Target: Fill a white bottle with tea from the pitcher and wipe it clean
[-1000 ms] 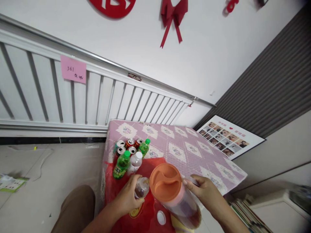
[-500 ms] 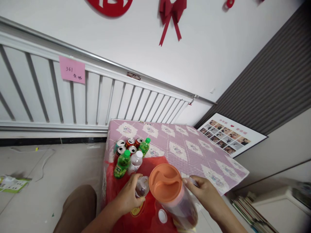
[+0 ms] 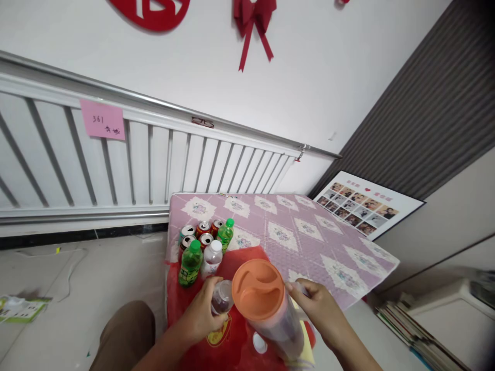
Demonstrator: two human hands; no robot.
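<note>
My left hand (image 3: 203, 312) is wrapped round a small clear bottle (image 3: 222, 297) with its cap off and dark liquid inside. My right hand (image 3: 315, 304) grips the handle of a clear pitcher (image 3: 279, 330) with an orange lid (image 3: 258, 289). The pitcher holds dark liquid and leans, its lid end beside the mouth of the bottle. Whether liquid is flowing between them I cannot tell. Below the pitcher, a white cap (image 3: 259, 342) lies on a red plastic bag (image 3: 235, 335). A yellow cloth or paper (image 3: 307, 355) shows behind the pitcher's base.
Several opened drink cans (image 3: 203, 229), two green-capped bottles (image 3: 191, 264) and a white-capped bottle (image 3: 212, 257) stand together on the left of the purple patterned table cover (image 3: 284, 234). A white radiator (image 3: 154, 159) runs behind. A framed photo board (image 3: 367, 206) leans at the right.
The pitcher stands somewhat more upright than before, still beside the bottle. Both hands keep their grips. The whole view has shifted slightly.
</note>
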